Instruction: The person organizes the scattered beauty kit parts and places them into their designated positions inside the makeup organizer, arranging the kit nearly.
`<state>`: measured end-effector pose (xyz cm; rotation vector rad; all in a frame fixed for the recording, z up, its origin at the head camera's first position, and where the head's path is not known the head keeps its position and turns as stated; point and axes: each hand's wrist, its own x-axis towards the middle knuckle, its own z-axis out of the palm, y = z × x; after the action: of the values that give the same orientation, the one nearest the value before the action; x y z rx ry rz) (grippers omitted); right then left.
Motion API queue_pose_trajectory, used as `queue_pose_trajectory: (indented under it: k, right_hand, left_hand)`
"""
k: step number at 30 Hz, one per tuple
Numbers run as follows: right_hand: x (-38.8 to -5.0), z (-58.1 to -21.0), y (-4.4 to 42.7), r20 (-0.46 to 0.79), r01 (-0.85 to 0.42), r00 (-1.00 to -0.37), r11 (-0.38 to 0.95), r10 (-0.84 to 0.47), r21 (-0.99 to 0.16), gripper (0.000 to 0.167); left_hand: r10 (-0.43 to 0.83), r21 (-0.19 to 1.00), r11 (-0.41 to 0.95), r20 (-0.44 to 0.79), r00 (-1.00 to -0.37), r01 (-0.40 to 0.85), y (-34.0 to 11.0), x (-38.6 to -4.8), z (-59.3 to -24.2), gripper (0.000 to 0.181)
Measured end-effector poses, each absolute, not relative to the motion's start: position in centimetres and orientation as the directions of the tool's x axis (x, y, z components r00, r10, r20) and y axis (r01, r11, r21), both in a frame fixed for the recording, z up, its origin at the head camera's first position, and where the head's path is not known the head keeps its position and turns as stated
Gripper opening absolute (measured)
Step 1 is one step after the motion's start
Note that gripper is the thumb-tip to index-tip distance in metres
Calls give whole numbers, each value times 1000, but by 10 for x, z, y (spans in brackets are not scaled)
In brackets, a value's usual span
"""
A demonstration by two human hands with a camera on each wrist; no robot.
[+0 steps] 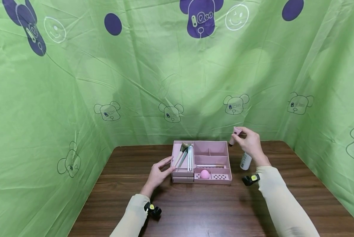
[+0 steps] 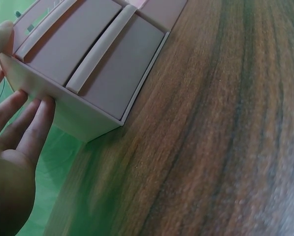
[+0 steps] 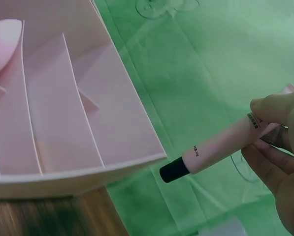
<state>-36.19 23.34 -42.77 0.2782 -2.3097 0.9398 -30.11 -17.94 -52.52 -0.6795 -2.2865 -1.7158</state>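
A pink desktop organizer [image 1: 202,148] stands on the wooden table. My left hand [image 1: 158,172] rests against its left side, fingers extended along the wall and thumb at the front corner, as the left wrist view shows. Thumb and fingers of my right hand [image 1: 250,144] pinch a small pink squeeze tube [image 3: 220,148] near its flat end. The tube tilts with its black cap [image 3: 174,170] downward, just outside the organizer's back right corner. Makeup brushes [image 1: 183,158] lie in the left top tray; a round pink sponge [image 1: 204,174] sits in a front compartment.
Below my right hand a white bottle [image 1: 246,162] stands on the table [image 1: 191,210], right of the organizer. A slim pen-like stick [image 1: 209,166] lies in the middle compartment. Two drawers [image 2: 122,64] face the front left. Green patterned cloth [image 1: 171,85] hangs behind the table.
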Motion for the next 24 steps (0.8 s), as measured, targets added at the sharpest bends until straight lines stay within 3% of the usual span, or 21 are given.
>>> queue_pose_trajectory:
  k: [24]
  right_hand:
    - [-361, -416, 178, 641, -535, -764, 622, -69, -571, 29]
  left_hand:
    - [243, 856, 225, 413, -878, 465, -177, -289, -507, 50]
